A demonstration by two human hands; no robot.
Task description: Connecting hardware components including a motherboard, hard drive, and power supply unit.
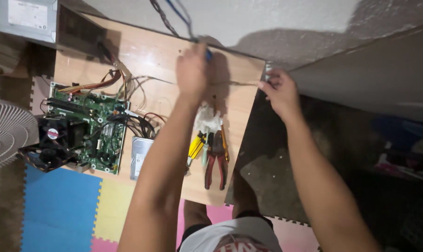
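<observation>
Head view shows my 2 bare arms reaching out over a low wooden board (160,56) that sits on the floor. My left hand (192,70) is closed tight around a small blue tool (208,55) near the far edge of the board, right where a bunch of dark wires (172,18) comes down from the wall. My right hand (279,91) is at the right corner of the board, and its fingers are pinched together on the end of a thin wire (235,83) that runs flat across the board between my 2 hands. Below my left hand lie red pliers (216,161), a yellow screwdriver (195,147) and a crumpled white cloth (209,120), all close together. Just beside them to the left is a grey hard drive (140,156). Further left is a green circuit board (88,130) with a black fan (53,135) on it and many coloured wires coming off it. A white fan (4,133) stands at the left edge. Blue, yellow and pink foam mats (62,210) lie under the board. A grey metal box (25,18) sits in the top left corner.
</observation>
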